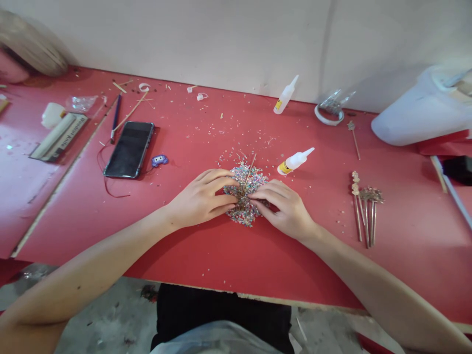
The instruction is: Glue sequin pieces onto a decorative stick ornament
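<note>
We seem to gather beads (244, 216) around the stick (250, 172) — left hand (206, 197), right hand (285, 206) half-curled, grip we cannot tell — next wants light pressing.

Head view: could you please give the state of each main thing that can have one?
Sparkly bits: heaped, scattered at edges
Thin stick: slanted, lower end among sparkly bits
Left hand: fingers curled, grip unclear
Right hand: fingers bent, grip unclear
Phone: face up, screen dark
Near bottle: nozzle on, tip unclear
Far bottle: nozzle on, tip unclear
Coated sticks: lying flat
Tub: open, things inside
</note>
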Demonstrator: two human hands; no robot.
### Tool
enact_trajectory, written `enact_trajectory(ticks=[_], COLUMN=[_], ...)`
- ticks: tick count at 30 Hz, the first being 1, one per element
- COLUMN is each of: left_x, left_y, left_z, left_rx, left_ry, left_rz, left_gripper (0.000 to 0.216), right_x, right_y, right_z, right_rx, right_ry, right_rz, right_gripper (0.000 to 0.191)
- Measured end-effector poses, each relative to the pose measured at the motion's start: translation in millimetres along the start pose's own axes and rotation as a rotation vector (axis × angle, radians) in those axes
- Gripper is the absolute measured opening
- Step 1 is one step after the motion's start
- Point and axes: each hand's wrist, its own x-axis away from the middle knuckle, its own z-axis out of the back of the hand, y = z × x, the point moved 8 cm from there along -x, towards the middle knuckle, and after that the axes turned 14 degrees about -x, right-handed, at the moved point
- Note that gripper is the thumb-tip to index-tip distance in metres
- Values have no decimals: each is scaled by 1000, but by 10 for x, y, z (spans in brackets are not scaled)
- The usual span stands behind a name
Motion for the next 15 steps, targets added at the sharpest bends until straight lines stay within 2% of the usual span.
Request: enact_trajectory(ticks=[8, 15], left_x=[9, -10], left_y=[23, 8], left_z=[4, 5], left_rx=[-39, -21], left_ry=[-6, -14], left_rz=[-33, -10], left_gripper=[16, 17], right_x=[16, 66], right_y=[32, 135], right_z=[49, 134], right_rx=[30, 173], right_ry=[43, 68], right_rz=[-19, -74], right_gripper=[12, 12])
